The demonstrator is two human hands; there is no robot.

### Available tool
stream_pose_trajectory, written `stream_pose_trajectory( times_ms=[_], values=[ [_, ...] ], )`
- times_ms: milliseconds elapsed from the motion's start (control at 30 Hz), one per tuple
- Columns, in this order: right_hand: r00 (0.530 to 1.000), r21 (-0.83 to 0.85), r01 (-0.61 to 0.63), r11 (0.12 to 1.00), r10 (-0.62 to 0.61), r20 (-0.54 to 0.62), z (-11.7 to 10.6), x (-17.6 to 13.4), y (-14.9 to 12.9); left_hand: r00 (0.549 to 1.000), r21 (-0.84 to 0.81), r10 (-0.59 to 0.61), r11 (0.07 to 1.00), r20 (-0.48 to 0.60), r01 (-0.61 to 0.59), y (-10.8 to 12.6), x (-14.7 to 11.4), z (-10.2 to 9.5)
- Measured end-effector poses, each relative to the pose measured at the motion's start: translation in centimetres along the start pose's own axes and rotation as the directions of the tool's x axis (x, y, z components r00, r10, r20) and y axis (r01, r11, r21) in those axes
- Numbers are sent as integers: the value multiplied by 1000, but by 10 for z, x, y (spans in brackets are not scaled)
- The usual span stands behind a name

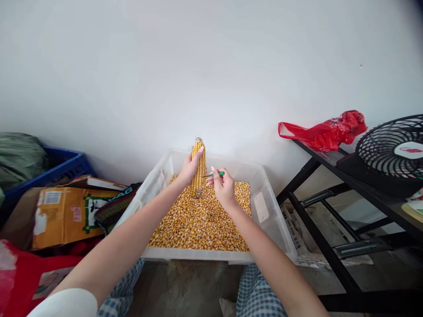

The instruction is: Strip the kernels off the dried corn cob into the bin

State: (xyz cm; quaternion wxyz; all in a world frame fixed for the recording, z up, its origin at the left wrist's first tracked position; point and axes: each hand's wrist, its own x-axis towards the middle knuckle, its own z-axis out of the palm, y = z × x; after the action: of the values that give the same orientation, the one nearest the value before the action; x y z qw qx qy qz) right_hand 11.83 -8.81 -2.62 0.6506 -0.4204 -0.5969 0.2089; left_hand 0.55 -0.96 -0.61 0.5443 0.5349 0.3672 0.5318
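Note:
My left hand [191, 168] is wrapped round a yellow ear of corn [198, 169], held nearly upright with the thumb along its upper side. In my right hand [224, 187] is a small screwdriver-like tool with a green handle [220, 173]. Its thin dark shaft points left and meets the side of the ear; whether its tip is between the kernels I cannot tell. Both hands are above a translucent plastic bin [211, 254], and a thick layer of loose corn kernels [201, 224] covers its bottom.
At right stands a black folding table [363, 193] bearing a red plastic bag [327, 132] and a black fan [393, 149]. Left of the bin are a cardboard box [69, 215], a blue crate [66, 167] and a red bag [29, 277]. A white wall [211, 75] rises behind.

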Motion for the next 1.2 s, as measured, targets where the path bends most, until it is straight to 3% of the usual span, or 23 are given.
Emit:
stream_pose_trajectory(
  times_ms=[233, 500, 633, 800, 933, 1067, 1200],
  values=[
    [983, 175, -164, 971, 176, -54, -3, 9, -1, 999, 42, 42, 998, -29, -41, 7, -3, 5],
    [951, 113, -306, 945, 309, -9, -10, 15, 4, 944, 321, 303, 888, 133, -331, 13, -16, 12],
    [936, 144, -347, 927, 351, -5, -12, 19, 2, 968, 228, 234, 941, 94, -250, 10, -14, 12],
    [947, 212, -305, 929, 319, -36, -11, 17, -4, 993, 55, 91, 994, 73, -96, 12, -10, 10],
    [953, 200, -291, 936, 301, -24, -9, 14, -6, 996, 22, 70, 997, 47, -71, 13, -7, 10],
    [961, 124, -273, 954, 277, -17, -8, 12, -2, 983, 148, 169, 973, 71, -178, 12, -10, 11],
    [947, 128, -311, 942, 318, -42, -6, 10, 7, 933, 335, 349, 871, 91, -359, 12, -17, 13]
  ],
)
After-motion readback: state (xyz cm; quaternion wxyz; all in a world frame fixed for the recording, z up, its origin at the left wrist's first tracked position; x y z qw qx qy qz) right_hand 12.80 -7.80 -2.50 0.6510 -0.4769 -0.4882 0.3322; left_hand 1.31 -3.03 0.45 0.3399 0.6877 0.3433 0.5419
